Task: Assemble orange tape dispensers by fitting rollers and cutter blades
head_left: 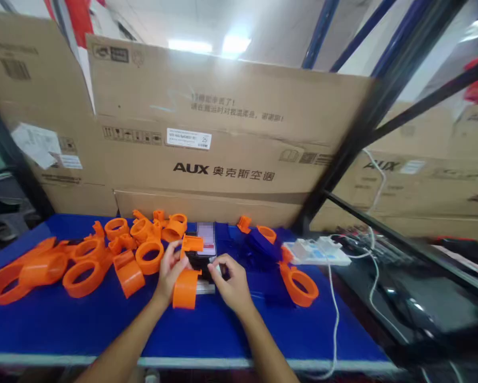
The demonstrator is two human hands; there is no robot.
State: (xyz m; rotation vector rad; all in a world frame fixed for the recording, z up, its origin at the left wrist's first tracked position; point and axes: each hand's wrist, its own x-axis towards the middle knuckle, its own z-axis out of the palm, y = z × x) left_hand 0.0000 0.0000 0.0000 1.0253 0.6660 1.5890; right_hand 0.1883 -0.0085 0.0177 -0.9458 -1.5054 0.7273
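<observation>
My left hand (pixel 169 274) is closed around the edge of an orange plastic tape dispenser (pixel 185 290), whose wide ring faces down towards me. An orange upper section (pixel 192 243) shows above the fingers, with dark parts between the two. To its right, my right hand (pixel 234 282) has thumb and fingers pinched around a small pale piece (pixel 218 269), close to the dispenser's dark middle. Fingers and blur hide what exactly this piece is. A light metal-looking strip (pixel 205 288) lies beneath, between the hands. Behind them is a flat object with a pinkish face (pixel 206 236).
Several orange dispensers (pixel 85 266) are heaped on the blue tabletop (pixel 115 330) at left. Another orange ring (pixel 301 286) lies at right, near dark blue sheets (pixel 258 250). A white power strip (pixel 322 251) trails a cable (pixel 335 319). Cardboard (pixel 223 143) walls the back; a black post (pixel 343 154) slants at right.
</observation>
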